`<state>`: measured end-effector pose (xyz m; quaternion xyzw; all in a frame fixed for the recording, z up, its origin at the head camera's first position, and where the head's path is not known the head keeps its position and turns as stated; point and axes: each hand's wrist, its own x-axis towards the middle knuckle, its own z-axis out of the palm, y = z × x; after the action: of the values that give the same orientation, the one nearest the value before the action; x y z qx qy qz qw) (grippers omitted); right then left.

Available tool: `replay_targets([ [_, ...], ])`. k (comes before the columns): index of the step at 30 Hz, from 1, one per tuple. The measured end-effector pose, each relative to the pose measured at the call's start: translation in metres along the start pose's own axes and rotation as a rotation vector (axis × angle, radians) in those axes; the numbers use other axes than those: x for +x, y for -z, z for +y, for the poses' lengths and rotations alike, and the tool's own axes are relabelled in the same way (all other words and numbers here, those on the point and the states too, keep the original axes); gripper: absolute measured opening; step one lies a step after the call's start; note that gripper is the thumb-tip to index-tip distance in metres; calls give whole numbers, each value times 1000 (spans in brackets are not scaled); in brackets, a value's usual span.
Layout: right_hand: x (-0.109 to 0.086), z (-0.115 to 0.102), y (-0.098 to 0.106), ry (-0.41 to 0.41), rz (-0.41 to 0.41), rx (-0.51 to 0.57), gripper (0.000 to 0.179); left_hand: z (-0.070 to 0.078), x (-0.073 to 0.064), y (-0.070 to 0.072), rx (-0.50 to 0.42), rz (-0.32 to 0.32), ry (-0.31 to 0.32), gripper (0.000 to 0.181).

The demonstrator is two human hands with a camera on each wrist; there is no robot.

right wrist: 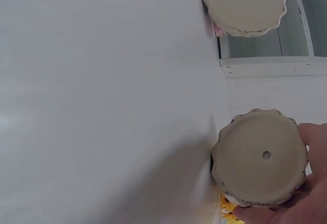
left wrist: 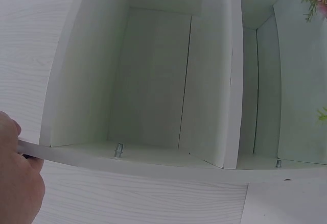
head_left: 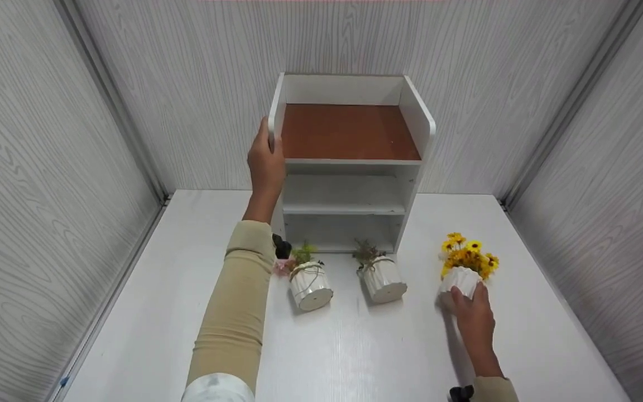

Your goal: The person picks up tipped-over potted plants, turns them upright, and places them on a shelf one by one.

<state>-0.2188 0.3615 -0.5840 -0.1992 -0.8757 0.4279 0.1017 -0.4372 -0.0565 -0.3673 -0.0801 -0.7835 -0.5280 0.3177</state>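
My left hand [head_left: 266, 162] grips the edge of the left side panel of a small white shelf unit [head_left: 345, 209] with a brown top board [head_left: 349, 132]. In the left wrist view that hand [left wrist: 18, 175] shows at the panel's edge. To the right, my right hand [head_left: 474, 319] holds a white ribbed flowerpot [head_left: 460, 281] with yellow flowers [head_left: 469, 256] between thumb and fingers. The pot is tipped over, flowers pointing away from me. Its round base [right wrist: 260, 157], with a small hole in it, faces the right wrist camera.
Two more white pots lie on their sides before the shelf unit: one [head_left: 311, 286] with pink and green sprigs, one [head_left: 384, 280] with brownish sprigs. Wood-grain walls [head_left: 349, 39] enclose the white table [head_left: 355, 352]. Small metal pegs [left wrist: 118, 150] protrude inside the shelf unit.
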Motion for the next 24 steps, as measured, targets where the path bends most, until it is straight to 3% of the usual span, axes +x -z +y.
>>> replay_targets([
  [6,-3,6,-2,9,33,103,94,-1,2,-1,3,14,-10,53],
  [11,-6,7,-1,-57,32,172,91,-2,0,-3,11,10,-6,53],
  [14,-7,6,-3,-76,63,178,74,-2,0,-3,16,5,2,53],
  [16,-7,6,-4,-83,69,177,71,-2,0,-2,18,6,2,54],
  [24,-13,5,-7,-117,48,202,87,-1,1,1,23,0,-2,53],
])
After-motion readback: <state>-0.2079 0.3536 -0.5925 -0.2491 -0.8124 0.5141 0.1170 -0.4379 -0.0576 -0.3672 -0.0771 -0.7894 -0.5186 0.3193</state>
